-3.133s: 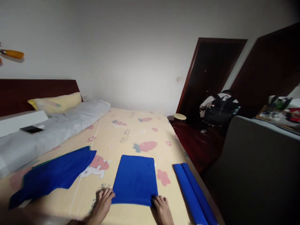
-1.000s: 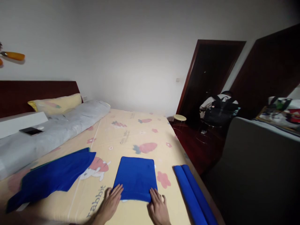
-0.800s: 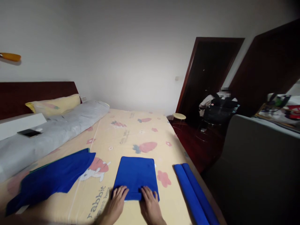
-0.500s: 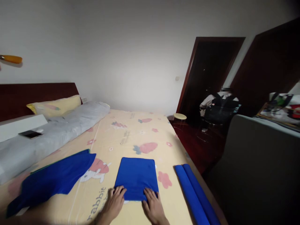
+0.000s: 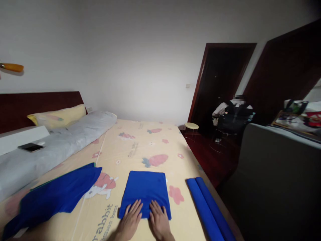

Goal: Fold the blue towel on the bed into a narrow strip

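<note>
Both hands lie flat and open, side by side, the left hand (image 5: 130, 219) and right hand (image 5: 158, 221) pressing fingers onto the near edge of the folded blue cloth (image 5: 145, 193), which lies on the bed (image 5: 140, 147) between a loose blue cloth (image 5: 55, 195) and two blue rolls (image 5: 207, 209). Gripping nothing, the palms could skid and rumple the layers. Wrists are cut off, and the edge beneath the fingers is hidden.

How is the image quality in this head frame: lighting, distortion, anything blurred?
Head view: dim, uneven light, with dark corners and a murky right side; wide-angle stretch bends the rolled blue cloths at the edge; both hands, left and right, rest flat on the folded blue cloth, reasonably sharp; a seated person's face is pixelated.
</note>
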{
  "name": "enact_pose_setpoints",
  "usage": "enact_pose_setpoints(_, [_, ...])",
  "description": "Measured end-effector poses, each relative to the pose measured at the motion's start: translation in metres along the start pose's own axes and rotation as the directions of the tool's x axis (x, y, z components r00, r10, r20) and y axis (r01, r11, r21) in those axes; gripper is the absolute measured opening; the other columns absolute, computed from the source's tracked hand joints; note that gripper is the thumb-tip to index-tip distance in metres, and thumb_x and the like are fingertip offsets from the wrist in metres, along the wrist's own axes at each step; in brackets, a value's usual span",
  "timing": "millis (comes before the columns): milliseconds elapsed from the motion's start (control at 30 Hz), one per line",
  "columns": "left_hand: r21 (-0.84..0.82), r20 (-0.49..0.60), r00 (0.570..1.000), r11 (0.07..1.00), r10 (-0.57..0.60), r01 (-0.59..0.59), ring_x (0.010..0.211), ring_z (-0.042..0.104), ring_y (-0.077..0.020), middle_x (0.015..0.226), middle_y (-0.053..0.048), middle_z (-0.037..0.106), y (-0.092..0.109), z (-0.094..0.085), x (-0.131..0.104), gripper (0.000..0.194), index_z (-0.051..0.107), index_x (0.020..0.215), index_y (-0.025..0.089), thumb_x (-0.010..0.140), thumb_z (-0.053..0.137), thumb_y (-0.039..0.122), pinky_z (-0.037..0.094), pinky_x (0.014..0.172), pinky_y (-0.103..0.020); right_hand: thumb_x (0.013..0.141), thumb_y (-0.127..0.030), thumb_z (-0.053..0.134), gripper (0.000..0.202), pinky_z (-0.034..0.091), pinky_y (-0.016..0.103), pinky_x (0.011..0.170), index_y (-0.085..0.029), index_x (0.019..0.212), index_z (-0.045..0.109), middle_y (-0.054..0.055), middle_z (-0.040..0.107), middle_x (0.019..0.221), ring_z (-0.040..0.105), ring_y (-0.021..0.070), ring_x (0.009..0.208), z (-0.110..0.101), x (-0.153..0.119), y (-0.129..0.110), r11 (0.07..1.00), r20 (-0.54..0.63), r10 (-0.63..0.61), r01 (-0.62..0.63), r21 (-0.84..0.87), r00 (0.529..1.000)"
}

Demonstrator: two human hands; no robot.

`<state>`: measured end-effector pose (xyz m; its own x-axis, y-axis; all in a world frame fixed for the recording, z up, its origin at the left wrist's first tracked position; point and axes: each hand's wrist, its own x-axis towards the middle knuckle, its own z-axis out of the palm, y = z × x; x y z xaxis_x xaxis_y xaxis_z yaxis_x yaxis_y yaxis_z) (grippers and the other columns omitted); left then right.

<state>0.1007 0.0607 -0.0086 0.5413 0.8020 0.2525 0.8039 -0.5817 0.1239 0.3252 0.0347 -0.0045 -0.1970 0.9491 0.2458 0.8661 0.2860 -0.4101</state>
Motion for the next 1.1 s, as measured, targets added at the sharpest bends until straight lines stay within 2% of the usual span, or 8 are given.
enact_pose_setpoints(133, [0.137, -0.046, 0.960, 0.950, -0.277, 0.281, 0.142, 0.037, -0.0279, 0.155, -0.005, 0.037, -0.030, -0.001, -0.007, 0.050, 0.029, 0.148, 0.036, 0.098, 0.032, 0.032, 0.033, 0.110, -0.059, 0.096, -0.049, 0.039, 0.051, 0.038, 0.062, 0.106, -0.025, 0.139, 0.051, 0.011, 0.047, 0.146, 0.045, 0.0347, 0.135, -0.005, -0.003, 0.042, 0.972, -0.149, 0.183, -0.201, -0.122, 0.972])
enact_pose_setpoints(200, [0.184, -0.111, 0.946, 0.929, -0.305, 0.321, 0.142, 0.037, -0.0304, 0.155, -0.006, 0.037, -0.031, 0.001, -0.007, 0.052, 0.031, 0.148, 0.035, 0.097, 0.033, 0.025, 0.031, 0.110, -0.064, 0.095, -0.043, 0.042, 0.049, 0.039, 0.062, 0.104, -0.024, 0.139, 0.052, 0.013, 0.046, 0.147, 0.045, 0.0362, 0.135, 0.002, -0.003, 0.044, 0.966, -0.223, 0.175, -0.211, -0.151, 0.959])
enact_pose_setpoints(300, [0.152, -0.118, 0.988, 0.982, -0.097, 0.115, 0.141, 0.039, -0.0214, 0.155, -0.001, 0.039, -0.011, 0.006, 0.001, 0.067, 0.021, 0.150, 0.037, 0.091, 0.032, 0.007, 0.037, 0.113, -0.048, 0.091, -0.027, 0.044, 0.049, 0.040, 0.053, 0.107, -0.027, 0.140, 0.050, 0.008, 0.045, 0.148, 0.046, 0.0300, 0.135, 0.018, 0.001, 0.021, 0.990, -0.195, 0.001, -0.028, -0.136, 0.981])
enact_pose_setpoints(400, [0.040, -0.080, 0.989, 0.991, 0.128, -0.125, 0.136, 0.045, -0.0119, 0.152, 0.004, 0.043, 0.012, 0.009, 0.008, 0.070, 0.007, 0.152, 0.037, 0.093, 0.034, 0.009, 0.042, 0.111, -0.030, 0.090, -0.025, 0.046, 0.050, 0.041, 0.043, 0.109, -0.031, 0.140, 0.049, 0.002, 0.052, 0.143, 0.050, 0.0238, 0.132, 0.024, 0.003, -0.003, 0.991, -0.059, -0.124, 0.121, -0.063, 0.990])
enact_pose_setpoints(633, [0.055, 0.010, 0.998, 0.997, -0.057, 0.056, 0.140, 0.040, -0.0183, 0.156, 0.001, 0.036, -0.020, -0.008, -0.006, 0.053, 0.010, 0.150, 0.041, 0.101, 0.029, 0.031, 0.043, 0.109, -0.043, 0.099, -0.036, 0.034, 0.045, 0.043, 0.052, 0.107, -0.030, 0.142, 0.047, 0.004, 0.046, 0.147, 0.045, 0.0275, 0.135, -0.012, -0.007, 0.043, 0.992, -0.057, 0.029, -0.036, -0.117, 0.998])
enact_pose_setpoints(800, [0.163, -0.096, 0.984, 0.973, -0.149, 0.164, 0.142, 0.036, -0.0229, 0.156, -0.003, 0.034, -0.025, -0.003, -0.004, 0.064, 0.012, 0.150, 0.037, 0.095, 0.029, 0.011, 0.037, 0.112, -0.054, 0.086, -0.014, 0.041, 0.062, 0.044, 0.054, 0.105, -0.027, 0.147, 0.039, 0.008, 0.038, 0.152, 0.040, 0.0301, 0.138, 0.002, -0.005, 0.040, 0.974, -0.267, -0.029, -0.033, -0.222, 0.963])
enact_pose_setpoints(967, [0.121, -0.137, 0.984, 0.988, 0.116, -0.100, 0.137, 0.044, -0.0126, 0.151, 0.004, 0.044, 0.010, 0.009, 0.006, 0.076, 0.005, 0.152, 0.034, 0.089, 0.032, 0.003, 0.044, 0.110, -0.031, 0.088, -0.014, 0.046, 0.058, 0.047, 0.037, 0.103, -0.029, 0.144, 0.042, 0.003, 0.055, 0.141, 0.054, 0.0206, 0.128, 0.040, 0.004, -0.005, 0.953, -0.225, -0.285, 0.250, -0.171, 0.932])
enact_pose_setpoints(1100, [0.004, -0.059, 0.980, 0.981, 0.192, -0.192, 0.138, 0.042, -0.0136, 0.154, 0.001, 0.039, 0.016, -0.005, 0.000, 0.065, 0.001, 0.153, 0.030, 0.098, 0.035, 0.022, 0.043, 0.111, -0.031, 0.090, -0.018, 0.046, 0.055, 0.046, 0.034, 0.101, -0.026, 0.144, 0.042, 0.003, 0.056, 0.140, 0.055, 0.0201, 0.127, 0.040, -0.007, 0.002, 0.944, -0.233, -0.298, 0.251, -0.212, 0.925])
